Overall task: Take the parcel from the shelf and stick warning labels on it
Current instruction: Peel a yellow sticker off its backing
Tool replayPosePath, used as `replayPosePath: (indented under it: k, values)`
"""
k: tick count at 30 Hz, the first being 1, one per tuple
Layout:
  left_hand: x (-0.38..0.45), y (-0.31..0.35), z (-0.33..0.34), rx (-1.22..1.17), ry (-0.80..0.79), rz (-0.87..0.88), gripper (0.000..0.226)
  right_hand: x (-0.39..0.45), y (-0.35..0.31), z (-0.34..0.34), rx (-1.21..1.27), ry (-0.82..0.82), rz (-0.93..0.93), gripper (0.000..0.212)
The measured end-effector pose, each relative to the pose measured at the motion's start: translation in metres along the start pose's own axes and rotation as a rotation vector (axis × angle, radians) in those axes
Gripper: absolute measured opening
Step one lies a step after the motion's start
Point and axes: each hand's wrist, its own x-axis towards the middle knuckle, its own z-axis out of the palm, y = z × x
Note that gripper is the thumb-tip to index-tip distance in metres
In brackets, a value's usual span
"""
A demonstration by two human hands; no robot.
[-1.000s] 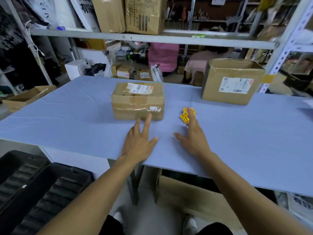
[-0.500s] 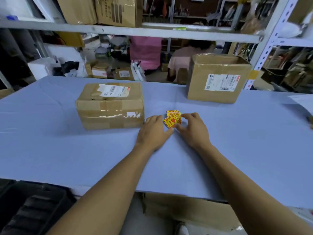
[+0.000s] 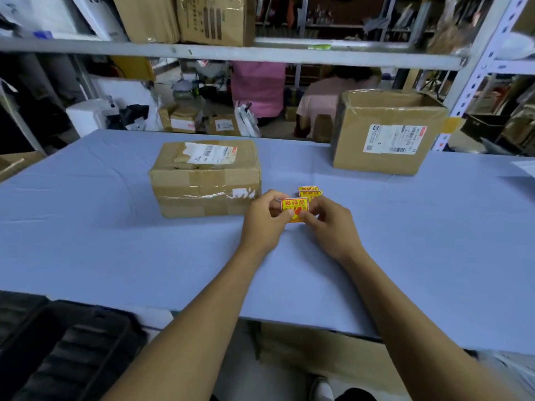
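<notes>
Labelling step: left hand [image 3: 265,218] and right hand [image 3: 330,224] both pinch 1 label [image 3: 295,208], probably peeling backing; next, press onto parcel [image 3: 205,178].

Thumbs cover the held warning label [image 3: 295,205]'s lower half; its small print seems illegible.

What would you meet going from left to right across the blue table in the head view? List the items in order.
Taped parcel → left hand → yellow warning label held in both hands → right hand → large cardboard box.
</notes>
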Motion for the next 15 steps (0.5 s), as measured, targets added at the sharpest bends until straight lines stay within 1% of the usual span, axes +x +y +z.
replayPosePath:
  k: [3, 6, 7, 10, 12, 15]
  values:
    - [-0.024, 0.0, -0.028, -0.089, 0.109, -0.033, 0.029, -0.019, -0.025, 0.023, 0.072, -0.067, 0.004, 0.013]
    - [-0.049, -0.002, -0.053, -0.049, 0.201, -0.059, 0.032, -0.037, -0.047, 0.047, 0.145, -0.117, 0.006, 0.007]
    - [-0.056, -0.003, -0.06, -0.028, 0.208, -0.061, 0.032, -0.043, -0.052, 0.051, 0.132, -0.119, -0.009, 0.008]
    - [-0.075, -0.002, -0.069, 0.027, 0.172, -0.079, 0.028, -0.056, -0.06, 0.053, 0.103, -0.095, -0.056, 0.021]
    - [-0.081, -0.001, -0.07, 0.055, 0.169, -0.081, 0.022, -0.059, -0.06, 0.046, 0.167, -0.081, -0.028, 0.02]
    - [-0.081, 0.001, -0.069, 0.125, 0.205, -0.067, 0.007, -0.058, -0.057, 0.042, 0.243, -0.074, 0.028, 0.018]
